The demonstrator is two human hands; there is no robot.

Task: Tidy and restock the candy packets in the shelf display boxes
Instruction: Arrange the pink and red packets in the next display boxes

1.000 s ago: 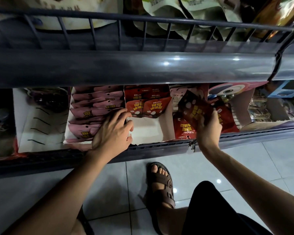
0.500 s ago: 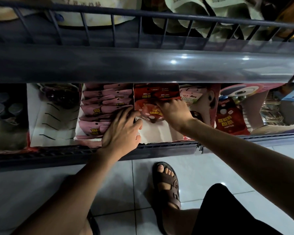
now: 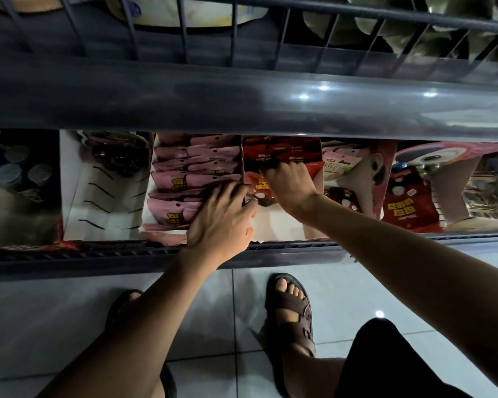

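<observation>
Pink candy packets (image 3: 190,179) fill the left display box (image 3: 156,229) on the low shelf (image 3: 84,255). My left hand (image 3: 222,216) lies across their near end with fingers spread and nearly straight, at the wall shared with the next box. In that middle box (image 3: 276,225), my right hand (image 3: 289,182) curls its fingers over the top edge of the red packets (image 3: 279,152) standing at the back. A dark red bag (image 3: 408,205) stands further right. Below, my sandalled foot (image 3: 295,314) rests on pale floor tiles (image 3: 357,288).
</observation>
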